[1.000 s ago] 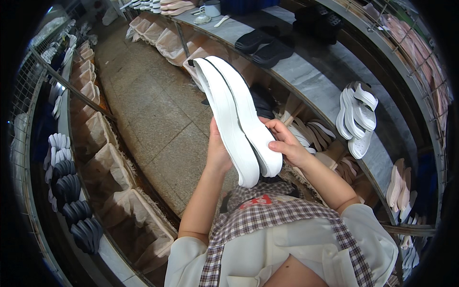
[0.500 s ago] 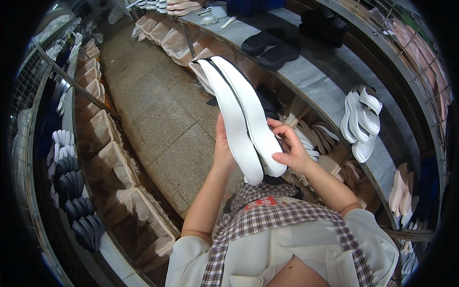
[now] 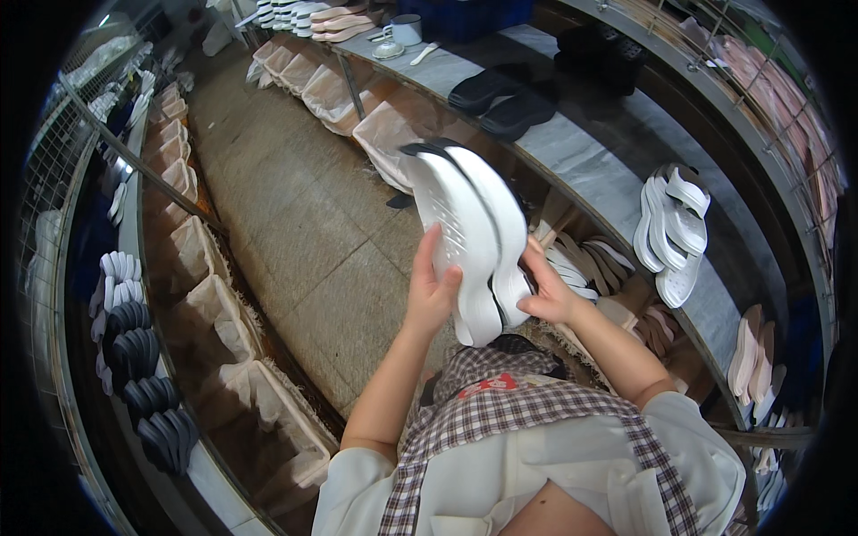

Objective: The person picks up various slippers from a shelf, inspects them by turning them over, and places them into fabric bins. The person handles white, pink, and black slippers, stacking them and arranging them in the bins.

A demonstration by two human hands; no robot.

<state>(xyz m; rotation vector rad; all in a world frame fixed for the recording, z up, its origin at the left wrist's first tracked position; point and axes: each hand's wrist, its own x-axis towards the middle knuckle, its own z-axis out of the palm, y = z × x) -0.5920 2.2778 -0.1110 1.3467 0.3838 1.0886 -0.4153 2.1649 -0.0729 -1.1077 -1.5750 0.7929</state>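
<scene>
A pair of white shoe soles (image 3: 474, 241) with black showing at their toe ends and between them is held upright in front of my apron. My left hand (image 3: 433, 290) grips the left sole, its thumb across the side near the heel end. On the other side, my right hand (image 3: 550, 290) clasps the right sole near its heel end, with some of its fingers behind. Rows of small holes show on the left sole's face, blurred a little by motion.
On the right bench lie black soles (image 3: 508, 100), white slippers and soles (image 3: 675, 223), pink soles (image 3: 749, 357) and a mug (image 3: 403, 30). The left shelf carries stacked black soles (image 3: 154, 389). Cloth-lined bins (image 3: 268, 384) stand below both; a tiled floor (image 3: 295, 223) runs between.
The soles have turned and dropped slightly, so the left one's holed face shows. My left hand has come round from behind, its thumb now in front; my right hand still holds the other side.
</scene>
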